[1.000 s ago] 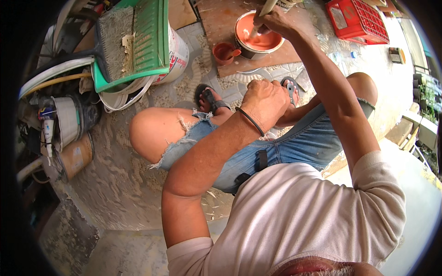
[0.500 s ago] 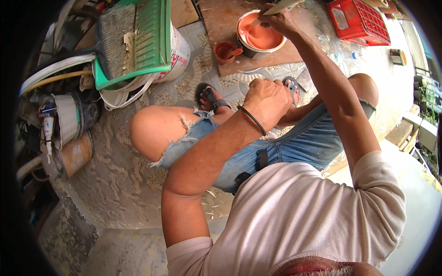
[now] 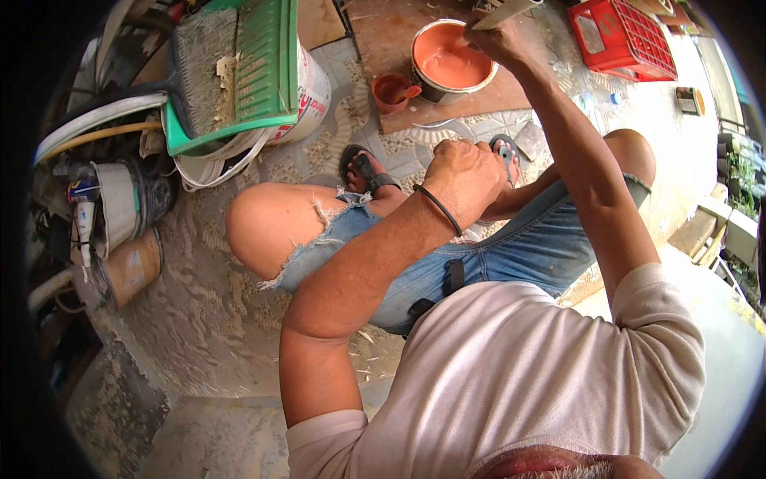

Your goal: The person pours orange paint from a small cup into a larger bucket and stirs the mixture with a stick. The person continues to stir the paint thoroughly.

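Note:
My right hand (image 3: pixel 507 46) is closed around a pale, flat stick (image 3: pixel 512 11) at the right rim of an open bucket of orange-red paint (image 3: pixel 448 57). The stick's lower part is hidden by my fingers and the paint, which shows swirls on its surface. Between my knees hangs my left hand (image 3: pixel 463 172), a black band on its wrist. Its fingers are curled, and whatever they may hold is hidden beneath the hand. Left of the bucket stands a small reddish pot (image 3: pixel 390 93) with an orange-coated handle sticking out.
A board (image 3: pixel 399 120) lies under the bucket and pot. To the left, a green dustpan (image 3: pixel 267 72) and a brush rest on a white bucket (image 3: pixel 311 96). A red crate (image 3: pixel 622 38) and a small can (image 3: pixel 689 100) are at the far right. Stained containers (image 3: pixel 132 267) line the left side.
My right hand has shifted right across the bucket's rim, and the stick's upper end has moved right with it. More of the paint surface shows. My left hand has stayed in place.

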The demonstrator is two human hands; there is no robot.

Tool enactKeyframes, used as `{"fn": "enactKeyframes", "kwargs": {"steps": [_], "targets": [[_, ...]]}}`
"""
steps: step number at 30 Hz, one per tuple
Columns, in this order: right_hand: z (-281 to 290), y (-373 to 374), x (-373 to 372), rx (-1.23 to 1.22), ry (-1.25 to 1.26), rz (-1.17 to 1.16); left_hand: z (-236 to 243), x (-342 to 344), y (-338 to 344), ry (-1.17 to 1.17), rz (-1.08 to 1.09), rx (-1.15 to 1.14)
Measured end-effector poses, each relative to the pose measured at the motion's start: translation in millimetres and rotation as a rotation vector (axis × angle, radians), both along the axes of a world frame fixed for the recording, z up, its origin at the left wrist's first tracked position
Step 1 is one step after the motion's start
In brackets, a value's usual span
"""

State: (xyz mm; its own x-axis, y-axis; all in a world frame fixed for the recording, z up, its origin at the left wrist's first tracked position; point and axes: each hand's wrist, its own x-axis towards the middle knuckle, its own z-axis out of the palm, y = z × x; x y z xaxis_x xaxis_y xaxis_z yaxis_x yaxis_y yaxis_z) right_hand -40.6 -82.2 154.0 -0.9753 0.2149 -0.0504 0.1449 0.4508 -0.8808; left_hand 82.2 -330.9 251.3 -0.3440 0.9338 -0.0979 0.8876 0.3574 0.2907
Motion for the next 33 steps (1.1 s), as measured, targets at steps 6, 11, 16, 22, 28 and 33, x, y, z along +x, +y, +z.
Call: {"fn": "enactKeyframes", "kwargs": {"steps": [6, 11, 16, 22, 28, 33], "targets": [[36.6, -2.0, 12.6, -0.259, -0.023, 0.222, -5.0, 0.5, -1.7, 0.022, -0.005, 0.023], [-20.4, 26.9, -5.5, -0.099, 0.109, 0.126, -3.8, 0.9, 4.3, 0.032, -0.029, 0.011], [-13.1, 19.9, 0.1, -0.038, -0.141, 0.025, -6.2, 0.0, 1.0, 0.018, -0.003, 0.016], [-12.4, 16.6, 1.4, -0.112, 0.122, 0.128, 8.4, -4.4, 5.4, -0.051, -0.048, 0.053], [-1.6, 8.9, 8.9, -0.139, 0.052, 0.124, 5.3, -6.1, 1.2, 0.015, -0.008, 0.049], [-29.3, 17.0, 0.7, -0.146, 0.117, 0.095, 4.8, -3.8, 4.9, 0.0, -0.034, 0.052]]}}
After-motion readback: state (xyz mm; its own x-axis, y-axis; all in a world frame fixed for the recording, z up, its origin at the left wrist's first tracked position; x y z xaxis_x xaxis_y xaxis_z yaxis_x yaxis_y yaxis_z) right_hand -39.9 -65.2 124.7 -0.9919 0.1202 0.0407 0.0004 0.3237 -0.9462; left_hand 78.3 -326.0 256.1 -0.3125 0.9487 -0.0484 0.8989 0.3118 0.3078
